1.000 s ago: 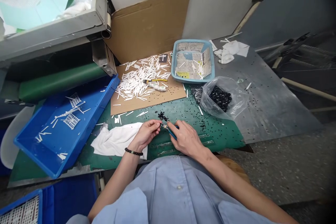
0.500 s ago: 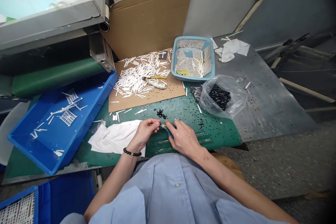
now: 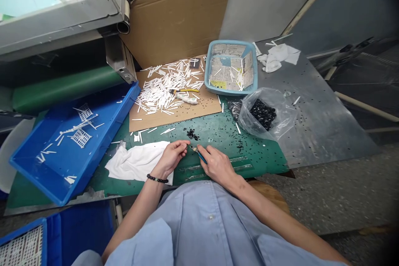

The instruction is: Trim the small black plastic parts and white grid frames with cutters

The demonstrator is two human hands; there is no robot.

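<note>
My right hand [image 3: 217, 166] is wrapped round a pair of small pliers [image 3: 201, 156] with blue handles, the jaws pointing up and left. Close to the jaw tips, the thumb and forefinger of my left hand [image 3: 171, 157] are pinched together; what they hold is too small to make out. Just beyond my fingertips lies a little heap of small black pieces [image 3: 192, 134] on the green mat [image 3: 212, 129]. A white cloth [image 3: 137, 162] is spread beside and partly under my left wrist.
A cardboard sheet [image 3: 199, 110] carries many white sticks and yellow-handled pliers [image 3: 188, 90]. Behind on the right stand a light-blue basket [image 3: 209, 85] and a clear bag [image 3: 282, 118] of black pieces. A blue tray [image 3: 56, 178] tilts at the left.
The plier jaws have drawn slightly away from my left fingertips. My left hand keeps its pinch almost in place, and the camera view has shifted a little.
</note>
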